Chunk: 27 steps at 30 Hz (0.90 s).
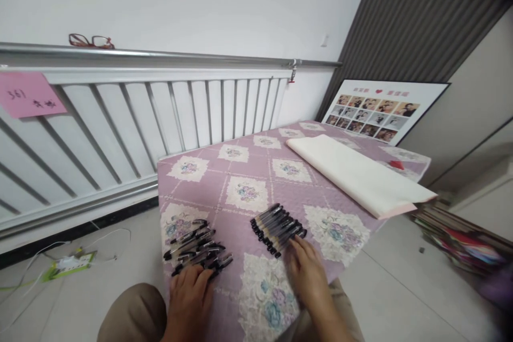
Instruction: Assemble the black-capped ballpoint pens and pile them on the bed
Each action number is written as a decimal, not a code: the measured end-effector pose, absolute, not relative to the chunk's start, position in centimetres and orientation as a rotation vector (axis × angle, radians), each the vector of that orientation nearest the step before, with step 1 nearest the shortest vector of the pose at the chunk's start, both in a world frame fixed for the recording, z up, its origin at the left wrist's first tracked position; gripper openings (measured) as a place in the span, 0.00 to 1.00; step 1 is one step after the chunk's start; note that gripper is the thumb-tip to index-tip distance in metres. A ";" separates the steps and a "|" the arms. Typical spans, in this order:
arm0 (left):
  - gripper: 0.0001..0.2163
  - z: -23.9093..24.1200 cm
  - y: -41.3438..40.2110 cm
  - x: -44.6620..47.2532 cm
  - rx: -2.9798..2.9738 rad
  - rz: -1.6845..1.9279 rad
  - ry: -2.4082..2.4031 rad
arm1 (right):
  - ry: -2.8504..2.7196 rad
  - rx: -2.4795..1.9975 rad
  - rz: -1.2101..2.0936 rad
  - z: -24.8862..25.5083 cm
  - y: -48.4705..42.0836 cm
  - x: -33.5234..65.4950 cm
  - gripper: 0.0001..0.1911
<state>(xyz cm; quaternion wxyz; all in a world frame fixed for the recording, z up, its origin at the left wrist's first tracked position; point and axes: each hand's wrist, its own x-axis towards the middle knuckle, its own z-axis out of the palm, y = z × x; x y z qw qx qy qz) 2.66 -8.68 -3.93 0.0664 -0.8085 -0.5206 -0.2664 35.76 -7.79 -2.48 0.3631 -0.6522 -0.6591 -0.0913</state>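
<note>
Left hand (190, 291), fingers close together, is touching loose pens (208, 250) at its twelve o'clock; right hand (305, 270), fingers bunched, is touching a pen row (276, 230) at its eleven. Whether either is gripping, I cannot tell. Pens are seemingly being aligned; the next move is probably calling for gentle nudging.

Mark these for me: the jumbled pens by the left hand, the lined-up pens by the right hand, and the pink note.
Jumbled pens (206, 248): head view, middle of the pile.
Lined-up pens (277, 228): head view, barrels at mid-row.
Pink note (30, 95): head view, centre of its face.
</note>
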 end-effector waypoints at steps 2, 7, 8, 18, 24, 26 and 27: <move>0.10 -3.9 -8.5 2.6 -2.434 -0.808 -1.532 | -1.761 -1.693 -0.229 -2.9 -7.7 36.4 0.16; 0.10 -3.9 -8.3 2.7 -2.423 -0.802 -1.507 | -1.798 -1.825 -0.152 -3.2 -8.8 35.8 0.16; 0.10 -3.8 -8.3 2.7 -2.432 -0.796 -1.507 | -1.808 -1.834 -0.144 -3.2 -9.1 35.5 0.16; 0.10 -2.0 -8.5 3.8 -2.477 -0.946 -1.506 | -2.039 -1.615 -0.019 -2.9 -11.8 25.1 0.21; 0.08 -0.7 -9.7 3.5 -2.754 -0.883 -1.195 | -1.924 -1.480 0.171 -0.8 -11.4 24.1 0.18; 0.06 -0.1 -10.2 3.0 -2.866 -0.747 -1.004 | -1.870 -1.480 0.155 -0.3 -10.7 25.8 0.17; 0.05 0.3 -10.4 2.7 -2.915 -0.667 -0.916 | -1.866 -1.482 0.163 -0.2 -10.3 26.6 0.18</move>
